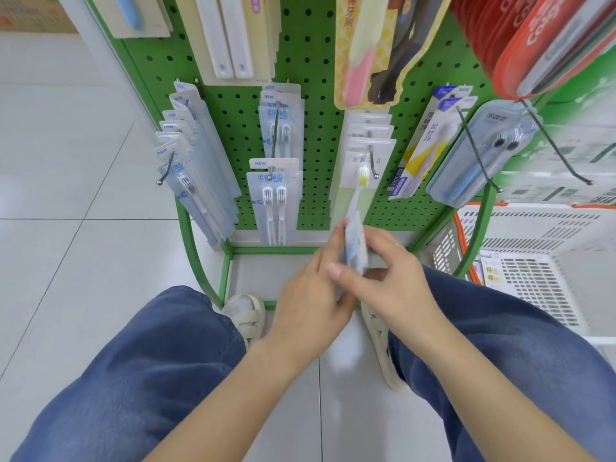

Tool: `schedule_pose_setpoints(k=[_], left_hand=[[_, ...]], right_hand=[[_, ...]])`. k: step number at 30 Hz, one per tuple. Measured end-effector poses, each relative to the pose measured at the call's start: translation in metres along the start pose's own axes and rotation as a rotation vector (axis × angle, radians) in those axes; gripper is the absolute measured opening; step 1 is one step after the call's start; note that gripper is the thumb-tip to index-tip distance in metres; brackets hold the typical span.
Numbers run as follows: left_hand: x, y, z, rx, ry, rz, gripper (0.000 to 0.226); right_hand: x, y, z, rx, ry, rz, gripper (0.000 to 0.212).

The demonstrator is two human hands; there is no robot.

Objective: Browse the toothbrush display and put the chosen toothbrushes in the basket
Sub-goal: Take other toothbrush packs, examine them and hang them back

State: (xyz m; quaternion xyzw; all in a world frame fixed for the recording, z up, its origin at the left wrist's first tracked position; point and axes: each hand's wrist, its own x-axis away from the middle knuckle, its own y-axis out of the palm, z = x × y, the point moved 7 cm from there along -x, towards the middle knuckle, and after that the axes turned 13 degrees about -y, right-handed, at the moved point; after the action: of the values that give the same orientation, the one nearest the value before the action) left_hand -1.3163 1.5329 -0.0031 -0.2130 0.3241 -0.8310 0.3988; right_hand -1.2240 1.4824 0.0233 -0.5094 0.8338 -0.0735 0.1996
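Both hands' fingers clamp one toothbrush pack [356, 235]: left hand [308, 295] beside its left edge, right hand [383, 278] beside its right; white basket [540, 221] sits right.

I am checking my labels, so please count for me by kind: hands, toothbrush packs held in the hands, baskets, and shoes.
Hands: 2 (left hand, right hand)
Held toothbrush pack: 1
White basket: 1
Shoes: 2 (left shoe, right shoe)
Total: 6
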Motion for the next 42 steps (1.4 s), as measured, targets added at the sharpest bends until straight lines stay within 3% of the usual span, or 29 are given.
schedule_pose_setpoints(k=[2,4,7,9,15,16,19,21,26,29,36,42], left_hand=[[-0.001,-0.005,-0.002,-0.011,-0.047,0.030,0.038],[-0.004,-0.014,-0.010,0.091,-0.123,0.028,0.011],[-0.008,-0.036,-0.014,0.343,-0.190,0.042,0.009],[-0.011,-0.042,-0.014,0.404,-0.214,-0.037,0.016],[0.001,-0.081,-0.005,0.282,-0.136,-0.259,0.038],[-0.001,-0.103,-0.005,0.309,-0.143,-0.173,0.038],[-0.014,-0.176,-0.010,0.463,-0.111,0.342,0.015],[-0.029,-0.185,-0.004,0.431,-0.066,0.437,0.013],[-0.059,-0.146,-0.001,0.242,-0.014,0.263,0.021],[-0.068,-0.135,-0.013,0.379,-0.114,0.210,0.010],[-0.073,-0.132,-0.014,0.521,-0.174,0.034,0.017],[-0.070,-0.130,-0.014,0.590,-0.190,0.070,0.008]], right_hand=[[0.001,0.006,-0.007,0.127,-0.094,-0.076,0.072],[-0.001,0.006,-0.011,0.141,-0.124,-0.093,0.074],[-0.014,-0.002,-0.022,-0.087,-0.144,-0.009,0.045],[-0.027,-0.005,-0.033,-0.246,-0.152,0.010,0.027],[-0.040,-0.008,-0.047,-0.279,-0.180,0.014,0.006],[-0.040,-0.011,-0.049,-0.270,-0.174,0.055,0.006],[-0.044,-0.018,-0.044,-0.167,-0.139,0.172,0.016],[-0.045,-0.019,-0.038,-0.106,-0.114,0.212,0.015],[-0.046,-0.013,-0.032,0.025,-0.149,0.282,0.009],[-0.051,-0.007,-0.029,0.146,-0.168,0.281,0.011],[-0.063,0.005,-0.020,0.136,-0.116,0.346,0.014],[-0.076,0.027,-0.028,0.147,-0.185,0.329,0.017]])
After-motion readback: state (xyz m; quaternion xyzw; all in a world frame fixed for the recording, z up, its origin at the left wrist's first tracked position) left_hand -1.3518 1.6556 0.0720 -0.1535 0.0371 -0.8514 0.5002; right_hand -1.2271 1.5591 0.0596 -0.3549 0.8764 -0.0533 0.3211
